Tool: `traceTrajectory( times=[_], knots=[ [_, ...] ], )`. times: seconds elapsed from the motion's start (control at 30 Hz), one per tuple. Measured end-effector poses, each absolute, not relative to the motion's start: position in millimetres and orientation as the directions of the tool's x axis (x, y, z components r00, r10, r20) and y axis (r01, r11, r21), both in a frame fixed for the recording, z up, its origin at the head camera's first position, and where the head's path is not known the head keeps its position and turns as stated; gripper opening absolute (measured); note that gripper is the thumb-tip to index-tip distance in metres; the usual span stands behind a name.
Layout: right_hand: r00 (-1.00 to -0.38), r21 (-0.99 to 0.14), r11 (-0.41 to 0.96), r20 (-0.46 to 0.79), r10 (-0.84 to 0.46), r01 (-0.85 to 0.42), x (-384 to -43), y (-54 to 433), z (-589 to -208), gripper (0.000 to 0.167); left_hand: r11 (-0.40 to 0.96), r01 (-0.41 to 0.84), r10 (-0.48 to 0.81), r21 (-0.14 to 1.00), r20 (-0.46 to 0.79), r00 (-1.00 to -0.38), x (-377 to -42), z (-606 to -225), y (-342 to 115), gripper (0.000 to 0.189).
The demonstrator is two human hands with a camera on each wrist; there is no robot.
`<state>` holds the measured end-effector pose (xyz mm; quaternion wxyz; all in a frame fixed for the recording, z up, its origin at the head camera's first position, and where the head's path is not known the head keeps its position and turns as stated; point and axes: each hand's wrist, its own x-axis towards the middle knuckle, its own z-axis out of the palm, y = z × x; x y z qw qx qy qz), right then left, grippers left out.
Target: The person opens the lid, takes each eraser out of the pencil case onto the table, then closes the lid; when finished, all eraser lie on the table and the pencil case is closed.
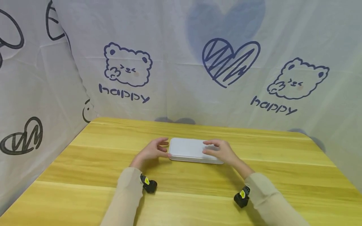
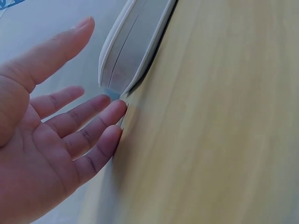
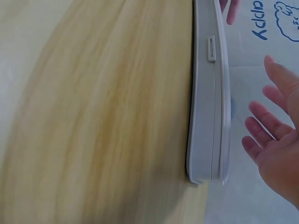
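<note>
A flat white rectangular case (image 1: 189, 148) with rounded corners lies on the wooden table, its lid down. In the right wrist view its long side carries a small latch (image 3: 211, 48) and a thin seam. At the case's left end is my left hand (image 1: 154, 150), fingers loosely spread and thumb near the front left corner. The left wrist view shows that hand (image 2: 60, 126) holding nothing, its palm facing the case's end. My right hand (image 1: 222, 153) hovers over the right part of the lid, fingers apart and grasping nothing.
The yellow wood-grain table (image 1: 181, 194) reaches back to a white cloth (image 1: 175, 62) printed with bears, hearts and lettering. Another cloth panel (image 1: 36, 94) hangs along the left side. Small black cameras (image 1: 150, 186) are strapped to both sleeves.
</note>
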<state>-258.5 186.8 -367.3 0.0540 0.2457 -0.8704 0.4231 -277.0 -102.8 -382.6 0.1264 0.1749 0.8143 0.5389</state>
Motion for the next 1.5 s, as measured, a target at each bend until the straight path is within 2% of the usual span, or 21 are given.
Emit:
traceTrajectory(
  times=[0.23, 0.43, 0.77, 1.0, 1.3, 1.5],
  knots=[
    [-0.783, -0.590, 0.523, 0.377, -0.494, -0.615, -262.5, 180.1, -372.8, 0.036, 0.311, 0.153, 0.460, 0.938, -0.008, -0.888, -278.0, -388.5, -98.4, 0.082],
    [-0.717, -0.500, 0.524, 0.367, -0.593, -0.690, -262.3, 176.8, -373.6, 0.045, 0.316, 0.158, 0.470, 0.935, -0.010, -0.883, -279.6, -392.8, -95.5, 0.087],
    [-0.591, -0.337, 0.489, 0.363, -0.721, -0.804, -265.3, 179.0, -379.3, 0.045, 0.285, 0.140, 0.496, 0.948, -0.020, -0.868, -283.7, -396.5, -88.0, 0.095],
    [-0.504, -0.217, 0.455, 0.398, -0.766, -0.863, -269.3, 182.2, -384.7, 0.046, 0.287, 0.132, 0.459, 0.949, -0.015, -0.888, -286.9, -398.4, -84.4, 0.091],
    [-0.463, -0.149, 0.443, 0.409, -0.786, -0.884, -271.3, 183.5, -388.4, 0.042, 0.282, 0.137, 0.459, 0.949, -0.008, -0.889, -288.7, -399.2, -80.7, 0.098],
    [-0.384, -0.050, 0.406, 0.445, -0.809, -0.913, -274.5, 181.5, -388.2, 0.040, 0.318, 0.098, 0.422, 0.943, -0.048, -0.905, -289.5, -398.6, -79.6, 0.100]
  ],
)
